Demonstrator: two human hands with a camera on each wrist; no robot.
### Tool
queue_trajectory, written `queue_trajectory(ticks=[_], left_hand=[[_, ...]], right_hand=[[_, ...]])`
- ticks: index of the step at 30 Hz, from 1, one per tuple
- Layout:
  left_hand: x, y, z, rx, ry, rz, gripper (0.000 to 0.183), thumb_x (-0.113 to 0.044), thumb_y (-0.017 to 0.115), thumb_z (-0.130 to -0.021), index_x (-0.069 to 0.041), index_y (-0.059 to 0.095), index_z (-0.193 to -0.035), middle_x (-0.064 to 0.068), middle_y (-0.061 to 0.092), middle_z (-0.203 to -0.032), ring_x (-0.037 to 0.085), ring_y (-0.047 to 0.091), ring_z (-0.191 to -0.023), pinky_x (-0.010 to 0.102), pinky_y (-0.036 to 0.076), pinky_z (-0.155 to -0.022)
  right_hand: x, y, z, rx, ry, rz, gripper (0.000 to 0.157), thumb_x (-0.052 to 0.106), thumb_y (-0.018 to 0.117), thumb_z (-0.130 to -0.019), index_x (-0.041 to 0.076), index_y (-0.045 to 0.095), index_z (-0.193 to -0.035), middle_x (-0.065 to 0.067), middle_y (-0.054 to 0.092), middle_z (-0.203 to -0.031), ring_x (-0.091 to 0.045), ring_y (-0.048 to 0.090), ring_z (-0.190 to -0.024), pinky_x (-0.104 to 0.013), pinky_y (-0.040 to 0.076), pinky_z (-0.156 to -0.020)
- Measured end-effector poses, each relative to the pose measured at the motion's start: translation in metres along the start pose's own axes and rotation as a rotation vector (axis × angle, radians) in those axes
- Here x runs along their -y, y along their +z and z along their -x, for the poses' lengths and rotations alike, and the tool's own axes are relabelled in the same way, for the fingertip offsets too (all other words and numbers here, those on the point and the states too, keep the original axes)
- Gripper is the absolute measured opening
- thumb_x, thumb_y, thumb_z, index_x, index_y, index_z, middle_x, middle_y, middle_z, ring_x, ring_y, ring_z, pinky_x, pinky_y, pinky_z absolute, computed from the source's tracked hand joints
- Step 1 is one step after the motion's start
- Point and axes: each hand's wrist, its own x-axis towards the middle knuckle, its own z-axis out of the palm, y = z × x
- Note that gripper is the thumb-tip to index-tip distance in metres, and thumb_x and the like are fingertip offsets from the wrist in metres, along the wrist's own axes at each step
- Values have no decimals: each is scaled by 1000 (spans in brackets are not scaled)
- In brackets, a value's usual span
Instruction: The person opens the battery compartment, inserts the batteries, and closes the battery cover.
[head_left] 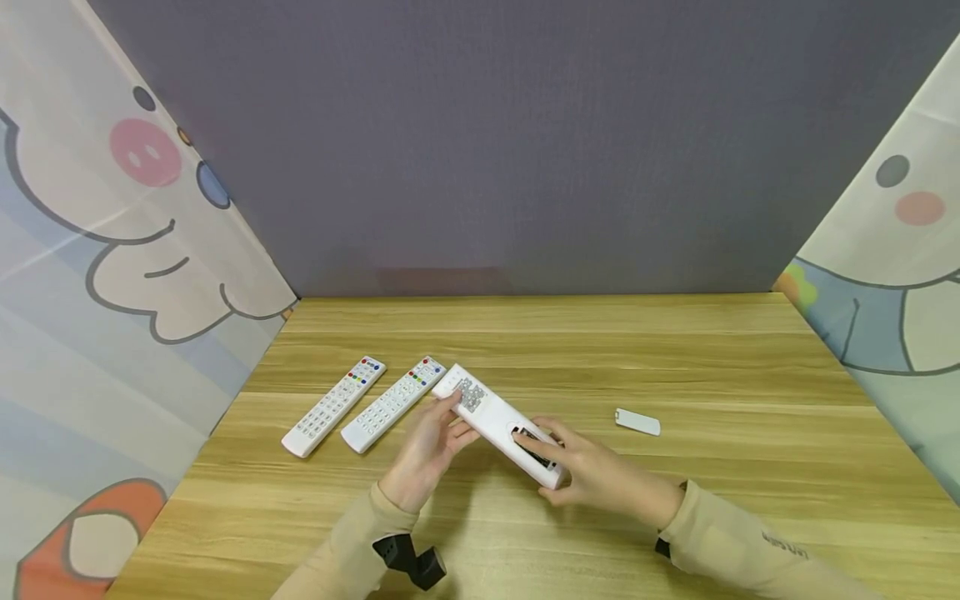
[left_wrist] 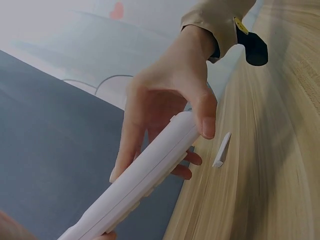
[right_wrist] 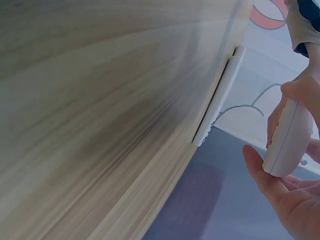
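A white remote control [head_left: 491, 417] is held back side up above the table, its battery compartment [head_left: 534, 448] uncovered. My left hand [head_left: 426, 450] grips the labelled end, thumb on top and fingers beneath. At the other end my right hand [head_left: 592, 468] holds the remote, with a finger at the compartment. Dark contents show in the compartment, partly hidden by that finger; I cannot tell whether batteries are inside. In the left wrist view, the remote's side [left_wrist: 145, 170] faces the camera. A white battery cover [head_left: 637, 422] lies apart, to the right of the right hand.
Two more white remotes, one further left [head_left: 333, 407] and one nearer [head_left: 393, 405], lie slanted with buttons up on the wooden table [head_left: 712, 358]. A grey panel [head_left: 525, 150] rises behind the table, and cartoon-printed cloths [head_left: 75, 267] hang at both sides.
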Motion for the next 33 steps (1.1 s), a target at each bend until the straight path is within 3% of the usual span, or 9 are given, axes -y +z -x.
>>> queue_trajectory(ticks=[12,19,24,33], left_hand=[[1,-1,0,6,5,-20,24,-11,42,-96,3,41,-115,5,57,-91,17,63,-75,30,56,-75],[1,-2,0,10,7,-30,23,-11,43,-95,3,42,-114,4,58,-88,16,63,-73,27,56,-71],[1,-3,-1,18,5,-13,24,-11,43,-96,3,41,-115,5,57,-89,17,63,-73,27,56,-69],[1,-4,-1,4,-5,-11,25,-11,44,-95,3,41,-115,6,57,-91,17,63,-74,28,56,-71]], right_hand=[[-3,2,3,-22,-33,37,70,26,79,-69,7,49,-130,-18,47,-124,-21,58,-92,-20,53,-69],[-1,-4,6,-18,63,-29,57,34,68,-81,11,50,-129,-16,50,-125,-24,60,-95,-28,56,-73],[-4,-10,9,-51,141,-88,44,25,67,-82,8,57,-121,-11,58,-116,-26,61,-97,-38,55,-80],[-21,-22,22,-88,261,-52,25,7,67,-79,7,65,-104,-8,66,-102,-18,63,-87,-32,56,-74]])
